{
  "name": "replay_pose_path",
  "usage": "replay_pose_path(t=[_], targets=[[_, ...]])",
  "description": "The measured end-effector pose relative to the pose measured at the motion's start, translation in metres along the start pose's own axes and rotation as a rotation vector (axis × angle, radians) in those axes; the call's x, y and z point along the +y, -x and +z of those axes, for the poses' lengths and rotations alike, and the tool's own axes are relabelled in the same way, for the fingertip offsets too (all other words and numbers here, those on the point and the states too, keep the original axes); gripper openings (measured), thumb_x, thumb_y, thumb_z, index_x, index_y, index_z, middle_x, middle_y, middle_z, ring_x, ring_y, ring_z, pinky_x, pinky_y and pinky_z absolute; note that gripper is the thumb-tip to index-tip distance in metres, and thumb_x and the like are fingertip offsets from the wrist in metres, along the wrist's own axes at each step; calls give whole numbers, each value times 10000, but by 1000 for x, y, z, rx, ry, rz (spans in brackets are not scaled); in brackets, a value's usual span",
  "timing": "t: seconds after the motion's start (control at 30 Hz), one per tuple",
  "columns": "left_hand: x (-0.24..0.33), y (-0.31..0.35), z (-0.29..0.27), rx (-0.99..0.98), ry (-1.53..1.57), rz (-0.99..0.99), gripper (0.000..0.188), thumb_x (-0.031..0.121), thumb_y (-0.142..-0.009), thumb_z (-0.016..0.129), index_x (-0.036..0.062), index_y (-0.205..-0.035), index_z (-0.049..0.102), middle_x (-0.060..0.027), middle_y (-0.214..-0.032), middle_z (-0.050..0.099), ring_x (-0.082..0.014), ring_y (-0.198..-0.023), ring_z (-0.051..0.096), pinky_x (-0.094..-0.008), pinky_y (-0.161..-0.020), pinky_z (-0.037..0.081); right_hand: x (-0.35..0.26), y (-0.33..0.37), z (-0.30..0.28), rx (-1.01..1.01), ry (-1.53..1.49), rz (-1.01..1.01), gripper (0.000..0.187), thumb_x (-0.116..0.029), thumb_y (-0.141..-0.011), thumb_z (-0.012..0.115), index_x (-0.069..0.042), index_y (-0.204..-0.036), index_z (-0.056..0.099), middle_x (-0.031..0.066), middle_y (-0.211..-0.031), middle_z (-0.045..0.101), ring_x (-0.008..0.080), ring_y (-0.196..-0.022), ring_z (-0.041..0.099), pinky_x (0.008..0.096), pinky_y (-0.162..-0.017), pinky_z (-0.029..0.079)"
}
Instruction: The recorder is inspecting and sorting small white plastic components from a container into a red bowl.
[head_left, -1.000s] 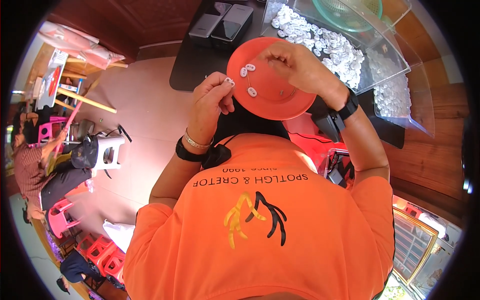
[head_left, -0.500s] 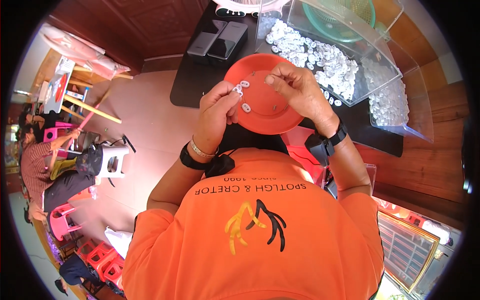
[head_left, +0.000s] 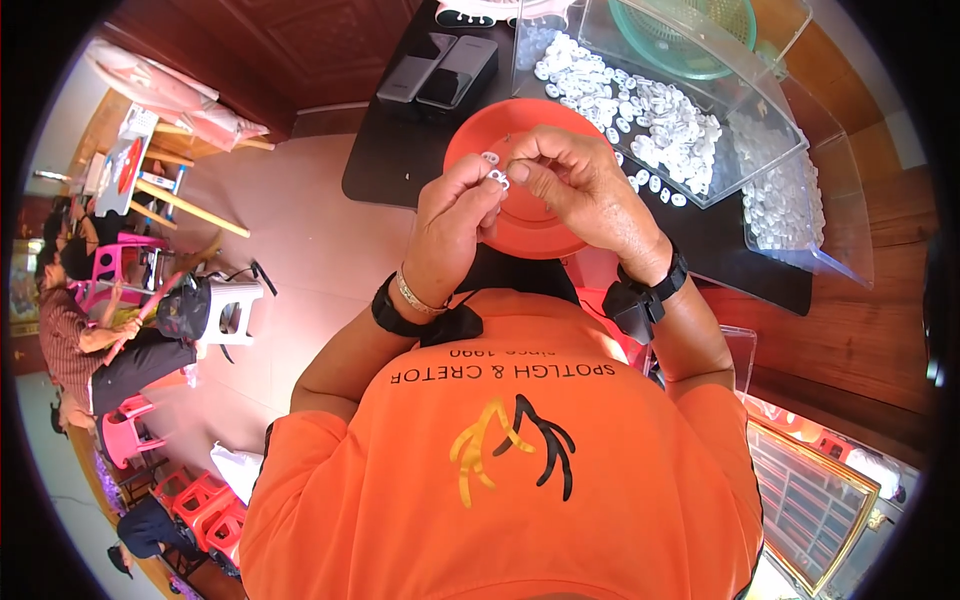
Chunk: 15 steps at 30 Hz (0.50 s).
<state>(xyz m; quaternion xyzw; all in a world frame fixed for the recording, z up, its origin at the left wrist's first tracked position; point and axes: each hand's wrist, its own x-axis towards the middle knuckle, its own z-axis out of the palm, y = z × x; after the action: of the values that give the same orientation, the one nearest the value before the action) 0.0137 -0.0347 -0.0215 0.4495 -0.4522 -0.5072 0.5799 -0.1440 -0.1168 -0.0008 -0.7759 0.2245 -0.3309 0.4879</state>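
Note:
My left hand (head_left: pixel 452 215) pinches a small white plastic piece with two holes (head_left: pixel 498 179) between thumb and fingers. Close against it, the thumb and forefinger of my right hand (head_left: pixel 580 190) are pressed together; whatever they hold is too small to make out. Both hands are over a round orange-red plate (head_left: pixel 540 240). Just beyond the left fingertips, another white two-holed piece (head_left: pixel 490 158) lies in the plate. My hands hide much of the plate's middle.
Many similar white pieces (head_left: pixel 675 135) fill a clear plastic box (head_left: pixel 740 185) on the black table (head_left: pixel 375 175). A second clear container (head_left: pixel 785 205) stands to its right, a green basket (head_left: pixel 690 35) behind. Two dark grey boxes (head_left: pixel 460 72) lie left of centre. A person (head_left: pixel 85 335) sits far left.
My hands have come together: the left moved right with the white piece, and the right moved left until its fingertips met it. The seated person at far left has shifted their arms.

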Motion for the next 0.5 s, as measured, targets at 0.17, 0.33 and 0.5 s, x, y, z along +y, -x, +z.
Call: replay_pose_path(t=[0.17, 0.33, 0.5], targets=[[-3, 1, -1, -17, -8, 1, 181, 149, -913, 506, 23, -783, 507, 20, -624, 425, -55, -543, 379, -213, -505, 346, -2, 4, -2, -7, 27, -7, 69, -67, -879, 596, 2, -872, 598, 78, -777, 619, 137, -697, 583, 273, -629, 465], [-5, 0, -3, -25, -52, -3, 176, 131, -892, 510, 14, -761, 508, 26, -583, 412, -55, -515, 373, -210, -534, 365, -2, 5, -5, -42, 93, 23, 51, -51, -865, 596, -1, -870, 597, 92, -785, 626, 158, -687, 592, 279, -621, 468], [-5, 2, -5, -24, -120, -30, 181, 152, -903, 490, 31, -774, 528, 15, -610, 426, -76, -518, 405, -212, -481, 323, -4, 5, -1, -68, 109, 23, 53, -55, -862, 596, -3, -868, 596, 94, -784, 628, 184, -697, 609, 291, -620, 472]])
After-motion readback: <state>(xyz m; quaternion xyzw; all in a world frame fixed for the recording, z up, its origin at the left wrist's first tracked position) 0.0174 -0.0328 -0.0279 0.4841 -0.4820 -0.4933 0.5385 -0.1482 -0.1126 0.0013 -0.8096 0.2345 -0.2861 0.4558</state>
